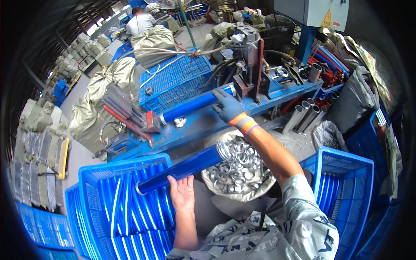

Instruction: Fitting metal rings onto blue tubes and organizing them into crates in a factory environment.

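My bare left hand (182,190) grips a shiny blue metal tube (184,169) near its lower end, above the left blue crate (93,184), which is full of blue tubes. The tube slants up to the right toward a sack of metal rings (238,167). My right hand (227,106), in a dark glove with an orange cuff, holds a second blue tube (195,105). That tube lies on the blue machine bench (203,125), its far end against the machine head (249,65).
Another blue crate (346,182) with tubes stands at my right. Grey tubes (303,115) lean under the bench. A blue basket (173,82) and filled sacks (108,82) lie behind the machine. A person (141,21) sits far back. Stacked bundles (37,147) line the left.
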`<state>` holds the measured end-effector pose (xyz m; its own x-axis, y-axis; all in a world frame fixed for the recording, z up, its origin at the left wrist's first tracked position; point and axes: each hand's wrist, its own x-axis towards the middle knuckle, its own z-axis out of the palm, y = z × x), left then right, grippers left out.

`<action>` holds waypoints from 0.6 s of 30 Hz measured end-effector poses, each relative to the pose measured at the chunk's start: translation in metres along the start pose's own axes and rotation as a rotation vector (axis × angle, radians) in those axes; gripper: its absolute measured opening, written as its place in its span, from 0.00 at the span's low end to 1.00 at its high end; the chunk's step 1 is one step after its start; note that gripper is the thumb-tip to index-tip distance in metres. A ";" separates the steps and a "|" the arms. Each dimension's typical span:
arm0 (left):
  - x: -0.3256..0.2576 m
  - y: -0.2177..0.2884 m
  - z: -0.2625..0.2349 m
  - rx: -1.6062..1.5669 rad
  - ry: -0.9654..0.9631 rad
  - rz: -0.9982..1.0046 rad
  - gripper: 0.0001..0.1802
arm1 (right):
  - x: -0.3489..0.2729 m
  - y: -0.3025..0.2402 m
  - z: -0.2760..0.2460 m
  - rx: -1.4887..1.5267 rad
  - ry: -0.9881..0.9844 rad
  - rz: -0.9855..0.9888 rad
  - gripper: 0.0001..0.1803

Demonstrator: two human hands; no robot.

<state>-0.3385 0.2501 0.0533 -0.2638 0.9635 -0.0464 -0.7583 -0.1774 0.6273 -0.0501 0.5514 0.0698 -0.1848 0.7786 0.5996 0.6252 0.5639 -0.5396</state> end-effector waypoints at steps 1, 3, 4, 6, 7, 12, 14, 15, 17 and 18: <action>0.003 0.002 -0.002 -0.020 0.054 -0.053 0.33 | 0.017 0.010 0.015 -0.022 -0.035 0.066 0.30; 0.008 0.005 -0.007 0.034 0.029 0.018 0.32 | 0.043 0.027 0.045 -0.425 -0.005 -0.151 0.35; 0.011 0.006 -0.009 0.012 0.086 -0.039 0.32 | 0.052 0.035 0.058 -0.463 -0.055 -0.099 0.35; 0.018 0.007 -0.013 0.096 0.064 0.019 0.40 | 0.066 0.044 0.074 -0.632 -0.154 -0.091 0.38; 0.022 0.007 -0.013 0.097 0.055 0.016 0.39 | 0.072 0.044 0.075 -0.631 -0.320 0.011 0.39; 0.050 -0.017 0.005 0.107 0.119 -0.107 0.36 | 0.073 0.006 -0.025 -0.278 -0.056 -0.361 0.35; 0.075 -0.043 0.028 0.143 0.057 -0.057 0.35 | 0.053 -0.018 -0.097 -0.092 0.002 -0.315 0.37; 0.096 -0.059 0.041 0.106 0.059 -0.136 0.36 | 0.036 -0.031 -0.130 0.132 -0.025 -0.153 0.38; 0.162 -0.091 0.070 0.070 0.071 -0.132 0.39 | 0.013 -0.049 -0.178 0.362 0.100 -0.080 0.41; 0.202 -0.108 0.084 0.074 0.094 -0.048 0.42 | -0.008 -0.056 -0.200 0.624 0.084 0.095 0.44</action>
<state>-0.2603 0.4809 0.0413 -0.2858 0.9468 -0.1477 -0.7259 -0.1133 0.6784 0.0680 0.4588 0.2128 -0.0745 0.8231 0.5630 0.0722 0.5676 -0.8202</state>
